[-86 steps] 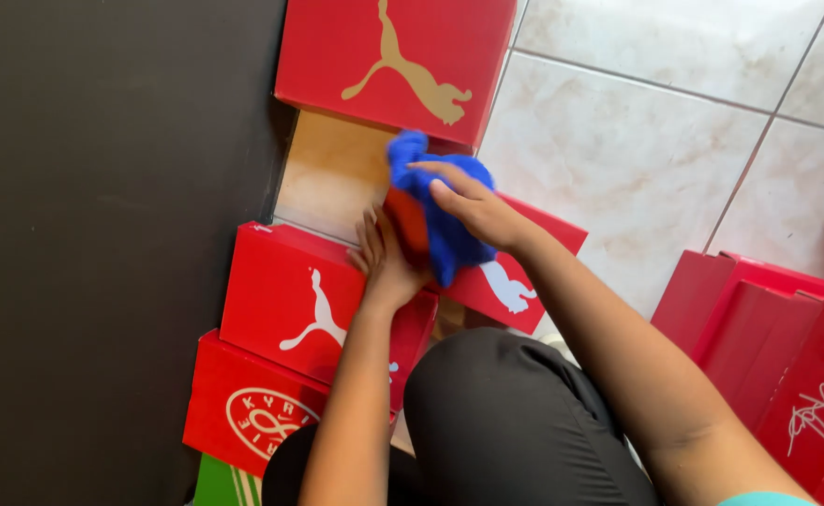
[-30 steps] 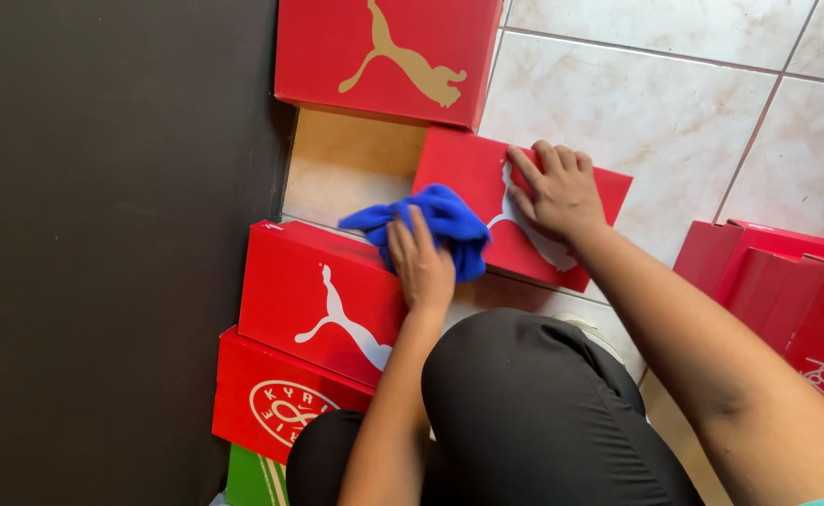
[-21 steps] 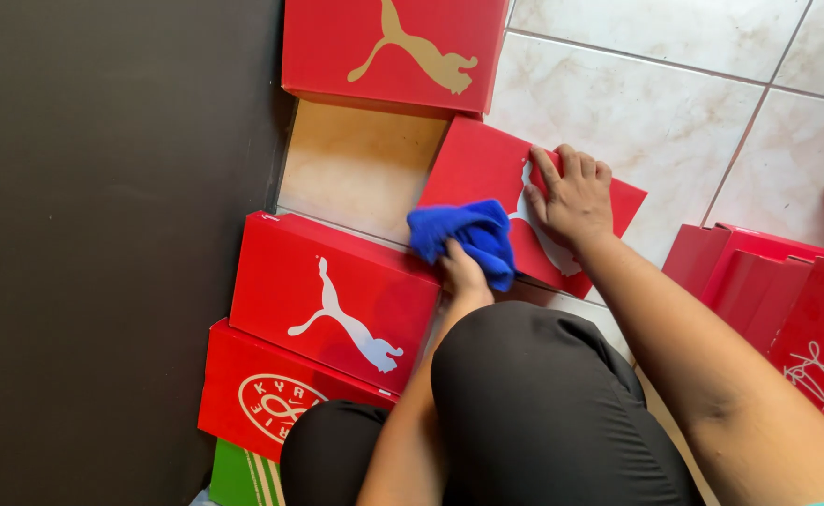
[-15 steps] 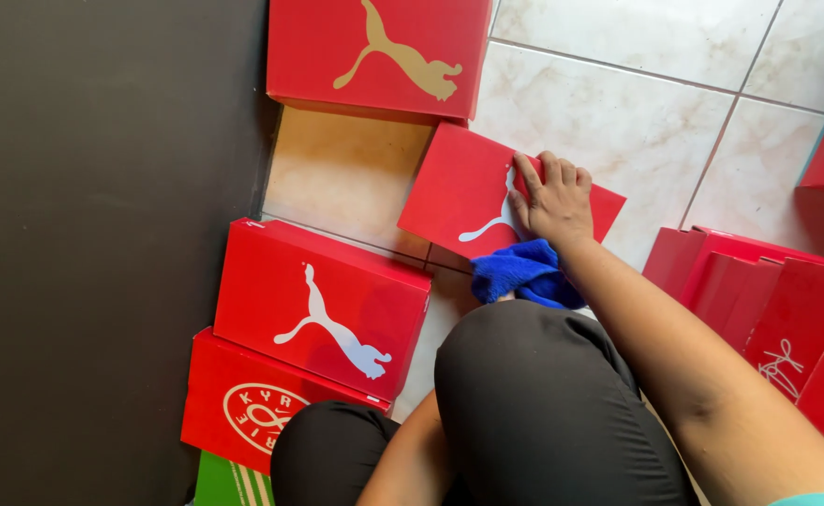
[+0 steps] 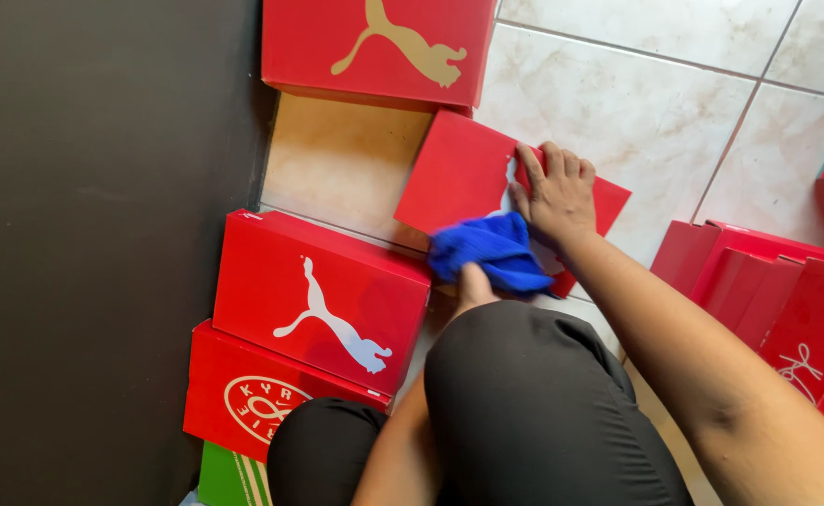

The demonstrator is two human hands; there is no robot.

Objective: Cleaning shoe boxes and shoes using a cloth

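Observation:
A red shoe box (image 5: 463,173) lies tilted on the tiled floor in front of my knee. My right hand (image 5: 554,190) rests flat on its lid, fingers spread, pressing it down. My left hand (image 5: 475,284) grips a blue cloth (image 5: 489,253) against the box's near edge; the cloth covers most of the fingers and looks blurred. My knee in black trousers (image 5: 534,403) hides the left forearm.
A red box with a white animal logo (image 5: 323,300) sits left on another red box (image 5: 243,394) and a green one (image 5: 229,478). A red box with a gold logo (image 5: 374,42) lies beyond. More red boxes (image 5: 768,300) stand right. A dark wall (image 5: 103,234) runs along the left.
The blue cloth has gone from my right hand to my left. My left hand has swept it across the tilted box toward my knee and back to its near edge. My right hand now pins the lid.

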